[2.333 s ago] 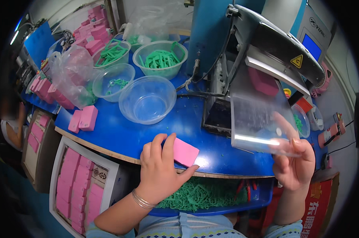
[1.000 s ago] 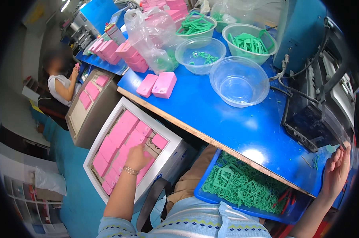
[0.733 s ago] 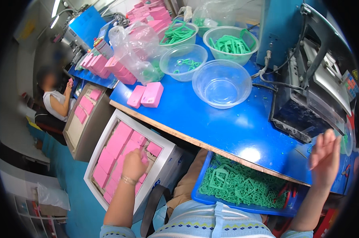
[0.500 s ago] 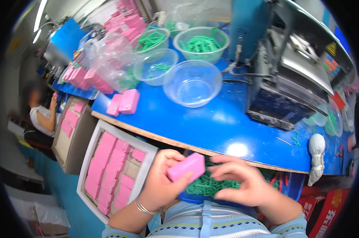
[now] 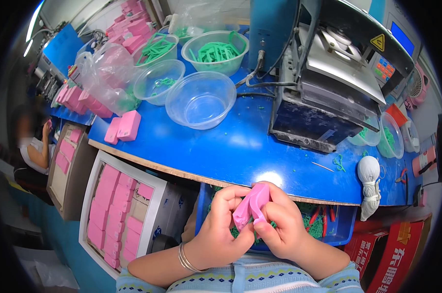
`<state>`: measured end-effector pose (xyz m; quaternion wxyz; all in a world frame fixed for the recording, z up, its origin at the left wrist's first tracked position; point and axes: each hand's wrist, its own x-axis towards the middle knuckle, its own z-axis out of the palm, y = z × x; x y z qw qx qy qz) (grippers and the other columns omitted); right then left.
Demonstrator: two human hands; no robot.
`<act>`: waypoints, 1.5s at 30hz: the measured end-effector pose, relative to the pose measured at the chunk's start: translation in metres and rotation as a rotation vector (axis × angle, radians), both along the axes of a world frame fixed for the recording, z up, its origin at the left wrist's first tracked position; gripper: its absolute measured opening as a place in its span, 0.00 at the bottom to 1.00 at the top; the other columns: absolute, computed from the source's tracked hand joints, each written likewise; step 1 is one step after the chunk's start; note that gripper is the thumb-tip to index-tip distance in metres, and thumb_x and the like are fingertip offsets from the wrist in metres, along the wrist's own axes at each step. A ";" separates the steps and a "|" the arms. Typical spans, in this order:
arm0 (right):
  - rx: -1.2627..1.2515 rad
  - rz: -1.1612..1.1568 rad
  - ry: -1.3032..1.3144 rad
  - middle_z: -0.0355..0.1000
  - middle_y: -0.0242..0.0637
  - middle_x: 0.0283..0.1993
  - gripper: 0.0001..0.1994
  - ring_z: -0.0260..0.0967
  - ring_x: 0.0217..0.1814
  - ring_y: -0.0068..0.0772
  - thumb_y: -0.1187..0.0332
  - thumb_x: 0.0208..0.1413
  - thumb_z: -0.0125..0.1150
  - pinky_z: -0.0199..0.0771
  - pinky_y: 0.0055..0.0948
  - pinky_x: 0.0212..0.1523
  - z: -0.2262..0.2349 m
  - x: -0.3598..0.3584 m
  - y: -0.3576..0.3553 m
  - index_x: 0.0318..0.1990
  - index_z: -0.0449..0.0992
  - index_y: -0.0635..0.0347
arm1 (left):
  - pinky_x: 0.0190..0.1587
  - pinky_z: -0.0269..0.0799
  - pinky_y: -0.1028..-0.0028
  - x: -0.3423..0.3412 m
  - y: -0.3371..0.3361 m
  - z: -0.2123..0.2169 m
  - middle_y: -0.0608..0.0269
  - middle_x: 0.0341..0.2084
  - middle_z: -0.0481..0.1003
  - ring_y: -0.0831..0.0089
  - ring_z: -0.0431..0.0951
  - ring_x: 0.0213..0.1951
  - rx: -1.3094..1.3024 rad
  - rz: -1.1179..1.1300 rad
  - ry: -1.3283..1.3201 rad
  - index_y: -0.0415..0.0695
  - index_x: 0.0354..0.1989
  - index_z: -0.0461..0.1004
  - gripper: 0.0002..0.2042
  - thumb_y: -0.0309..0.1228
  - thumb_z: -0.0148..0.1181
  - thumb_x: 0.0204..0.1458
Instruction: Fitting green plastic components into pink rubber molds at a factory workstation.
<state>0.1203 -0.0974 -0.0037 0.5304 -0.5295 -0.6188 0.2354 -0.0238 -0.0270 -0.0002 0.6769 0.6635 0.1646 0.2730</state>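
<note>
Just past the table's front edge, a pink rubbery-looking block (image 5: pixel 254 204) is held between my two hands. My left hand (image 5: pixel 226 228) grips its left side, thumb at the bottom. My right hand (image 5: pixel 283 223) closes on the right side with fingers and thumb. The block is bent and parted along a seam, two flaps spreading toward me. What lies inside cannot be made out. Beneath my hands is a blue tray (image 5: pixel 347 225) of tangled green pieces, partly hidden, with red-handled tools (image 5: pixel 324 222) at its right.
A white-rimmed box (image 5: pixel 158 195) of pink blocks stands at left. On the blue table (image 5: pixel 221 151) are two pink blocks (image 5: pixel 128 125), a clear bowl (image 5: pixel 201 110), bowls of green pieces (image 5: pixel 215 51), a dark machine (image 5: pixel 313 112) and a white wrapped bundle (image 5: pixel 369 183). Someone sits far left (image 5: pixel 35 146).
My right hand has come in from the side and taken hold of the pink block. The block, closed before, is now bent apart. The view has shifted to the right.
</note>
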 end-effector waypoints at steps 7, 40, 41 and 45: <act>-0.082 0.096 0.435 0.64 0.52 0.46 0.16 0.67 0.39 0.40 0.61 0.59 0.45 0.68 0.31 0.38 -0.007 0.003 -0.010 0.32 0.69 0.69 | 0.48 0.64 0.76 -0.009 0.006 0.000 0.57 0.41 0.64 0.76 0.67 0.44 -0.147 0.042 -0.044 0.38 0.52 0.50 0.24 0.15 0.46 0.46; 0.123 0.113 -0.338 0.57 0.54 0.56 0.25 0.55 0.59 0.58 0.59 0.29 0.72 0.58 0.50 0.54 0.023 0.012 0.014 0.36 0.69 0.61 | 0.43 0.70 0.69 0.024 0.017 -0.023 0.59 0.38 0.70 0.69 0.72 0.41 -1.192 -0.128 -0.156 0.40 0.45 0.66 0.22 0.44 0.29 0.58; 0.122 0.115 -0.337 0.57 0.54 0.56 0.25 0.55 0.59 0.58 0.59 0.29 0.72 0.58 0.50 0.54 0.024 0.011 0.011 0.36 0.69 0.61 | 0.42 0.70 0.69 0.023 0.019 -0.026 0.59 0.38 0.70 0.70 0.72 0.41 -1.213 -0.214 -0.184 0.40 0.45 0.66 0.22 0.44 0.29 0.58; 0.035 -0.095 -0.311 0.56 0.54 0.57 0.33 0.53 0.60 0.59 0.56 0.29 0.73 0.54 0.51 0.56 0.025 0.020 0.007 0.46 0.69 0.60 | 0.35 0.70 0.70 0.025 0.019 -0.024 0.56 0.33 0.71 0.68 0.72 0.30 -1.167 -0.287 -0.287 0.40 0.43 0.67 0.25 0.46 0.25 0.57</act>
